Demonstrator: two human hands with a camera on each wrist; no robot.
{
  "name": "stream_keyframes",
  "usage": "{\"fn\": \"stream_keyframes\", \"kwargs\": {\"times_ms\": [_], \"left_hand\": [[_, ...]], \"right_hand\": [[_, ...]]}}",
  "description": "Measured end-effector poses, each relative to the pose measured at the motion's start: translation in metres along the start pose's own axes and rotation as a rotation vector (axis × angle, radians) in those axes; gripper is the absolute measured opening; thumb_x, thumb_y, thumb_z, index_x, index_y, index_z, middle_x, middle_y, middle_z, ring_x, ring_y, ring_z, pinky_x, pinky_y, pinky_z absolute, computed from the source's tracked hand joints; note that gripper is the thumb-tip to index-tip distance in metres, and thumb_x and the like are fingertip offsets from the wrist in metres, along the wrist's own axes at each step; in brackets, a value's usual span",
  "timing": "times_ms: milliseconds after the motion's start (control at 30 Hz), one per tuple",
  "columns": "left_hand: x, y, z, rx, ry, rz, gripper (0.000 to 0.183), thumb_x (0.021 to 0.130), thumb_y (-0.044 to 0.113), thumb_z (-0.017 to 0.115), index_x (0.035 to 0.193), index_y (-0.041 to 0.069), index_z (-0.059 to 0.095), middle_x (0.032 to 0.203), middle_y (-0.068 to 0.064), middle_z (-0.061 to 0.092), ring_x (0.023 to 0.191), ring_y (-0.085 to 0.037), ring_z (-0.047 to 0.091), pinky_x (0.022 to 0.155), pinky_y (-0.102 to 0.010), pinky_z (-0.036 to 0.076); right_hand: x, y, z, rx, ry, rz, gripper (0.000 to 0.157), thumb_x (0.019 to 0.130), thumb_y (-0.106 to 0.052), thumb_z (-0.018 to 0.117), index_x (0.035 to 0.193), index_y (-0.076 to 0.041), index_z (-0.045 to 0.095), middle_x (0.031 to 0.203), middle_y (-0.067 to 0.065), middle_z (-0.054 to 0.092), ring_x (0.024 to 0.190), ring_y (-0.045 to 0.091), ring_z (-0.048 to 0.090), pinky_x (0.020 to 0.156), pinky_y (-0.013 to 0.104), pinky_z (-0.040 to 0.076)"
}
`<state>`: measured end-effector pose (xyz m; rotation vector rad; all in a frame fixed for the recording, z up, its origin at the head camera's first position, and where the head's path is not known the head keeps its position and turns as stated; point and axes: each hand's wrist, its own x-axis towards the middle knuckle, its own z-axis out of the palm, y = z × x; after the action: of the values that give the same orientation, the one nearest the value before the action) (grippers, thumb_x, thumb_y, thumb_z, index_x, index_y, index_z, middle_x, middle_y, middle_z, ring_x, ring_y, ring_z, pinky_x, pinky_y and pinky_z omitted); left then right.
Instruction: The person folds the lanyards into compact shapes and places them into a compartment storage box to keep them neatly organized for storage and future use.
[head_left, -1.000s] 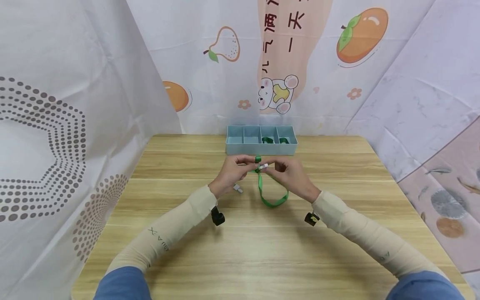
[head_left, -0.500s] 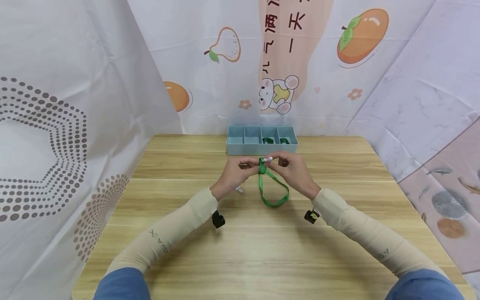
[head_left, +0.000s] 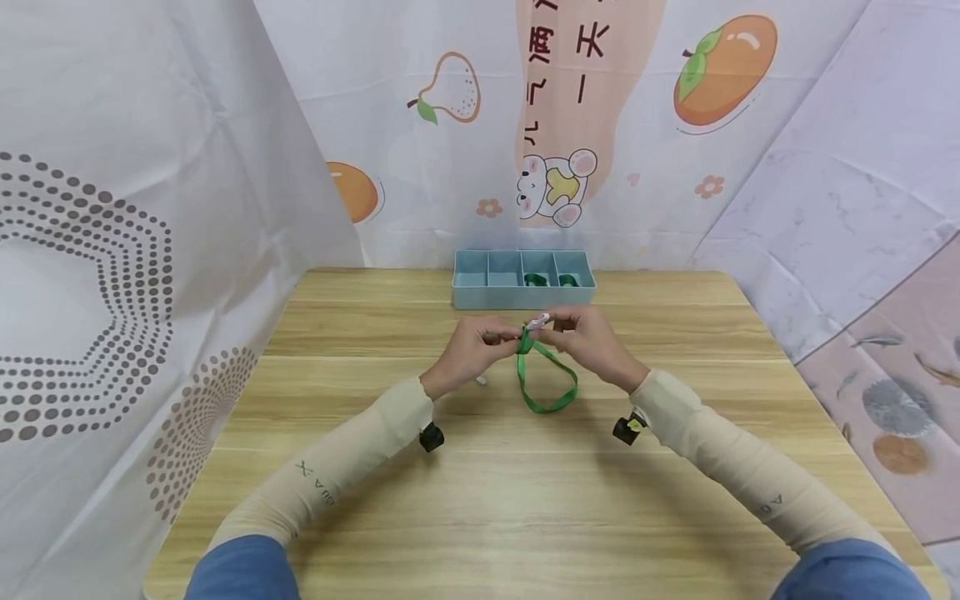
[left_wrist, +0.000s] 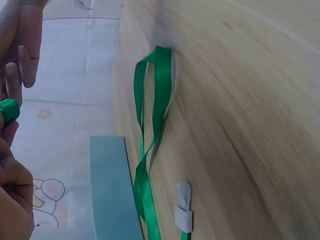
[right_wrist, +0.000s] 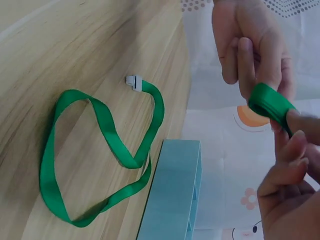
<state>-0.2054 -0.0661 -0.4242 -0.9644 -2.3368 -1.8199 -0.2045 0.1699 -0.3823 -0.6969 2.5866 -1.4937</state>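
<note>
A green lanyard (right_wrist: 270, 100), wound into a small flat coil, is held up between both hands over the far part of the table. My left hand (head_left: 474, 346) pinches the coil from the left with thumb and fingers. From the other side my right hand (head_left: 588, 340) pinches it beside a white plastic clip (head_left: 537, 322). Below them a second green lanyard (right_wrist: 47, 175) lies in a loose loop on the wood, its white clip (left_wrist: 183, 217) near the left hand. In the head view the left hand covers most of that clip.
Behind the hands stands a pale blue tray (head_left: 523, 298) with a row of compartments. Coiled green lanyards (head_left: 536, 281) sit in its two right compartments. Printed cloth hangs behind and beside the wooden table (head_left: 480, 517).
The clip and coil have tilted upward and shifted slightly right between the fingers. My right hand has risen a little, and the left has moved slightly. The loose lanyard stays put.
</note>
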Motion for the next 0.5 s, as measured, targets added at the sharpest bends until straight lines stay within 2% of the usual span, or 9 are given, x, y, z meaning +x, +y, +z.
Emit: {"fn": "stream_keyframes", "kwargs": {"times_ms": [100, 233, 400, 500], "left_hand": [[-0.0007, -0.0009, -0.0011, 0.041, -0.025, 0.023, 0.017, 0.098, 0.012, 0.073, 0.112, 0.013, 0.082, 0.087, 0.002, 0.071, 0.061, -0.017, 0.042, 0.058, -0.026, 0.034], [-0.0020, -0.0026, -0.0006, 0.063, -0.051, 0.031, 0.018, 0.100, 0.015, 0.071, 0.114, 0.015, 0.081, 0.088, 0.003, 0.070, 0.058, -0.018, 0.041, 0.055, -0.027, 0.035], [-0.0047, -0.0070, 0.0017, 0.044, -0.094, -0.033, 0.024, 0.106, 0.026, 0.062, 0.122, 0.018, 0.077, 0.092, -0.005, 0.065, 0.049, -0.022, 0.047, 0.046, -0.031, 0.040], [-0.0056, -0.0074, 0.0035, 0.034, -0.089, -0.077, 0.028, 0.106, 0.036, 0.061, 0.124, 0.021, 0.076, 0.097, -0.008, 0.065, 0.049, -0.025, 0.049, 0.044, -0.035, 0.042]], "right_hand": [[0.0006, 0.0012, -0.0020, -0.003, -0.043, 0.013, 0.015, 0.096, -0.028, 0.077, 0.108, -0.020, 0.080, 0.087, 0.009, 0.068, 0.066, 0.024, 0.049, 0.055, 0.029, 0.037], [0.0017, 0.0019, -0.0038, -0.002, -0.079, -0.009, 0.013, 0.096, -0.026, 0.077, 0.107, -0.019, 0.079, 0.096, 0.008, 0.070, 0.071, 0.025, 0.051, 0.055, 0.028, 0.034], [0.0034, 0.0021, -0.0053, -0.009, -0.085, -0.017, 0.014, 0.098, -0.027, 0.074, 0.107, -0.018, 0.080, 0.098, 0.003, 0.071, 0.072, 0.025, 0.050, 0.053, 0.029, 0.031], [0.0038, 0.0016, -0.0059, -0.011, -0.085, -0.011, 0.015, 0.099, -0.025, 0.073, 0.109, -0.015, 0.079, 0.100, 0.002, 0.071, 0.073, 0.024, 0.050, 0.054, 0.029, 0.033]]}}
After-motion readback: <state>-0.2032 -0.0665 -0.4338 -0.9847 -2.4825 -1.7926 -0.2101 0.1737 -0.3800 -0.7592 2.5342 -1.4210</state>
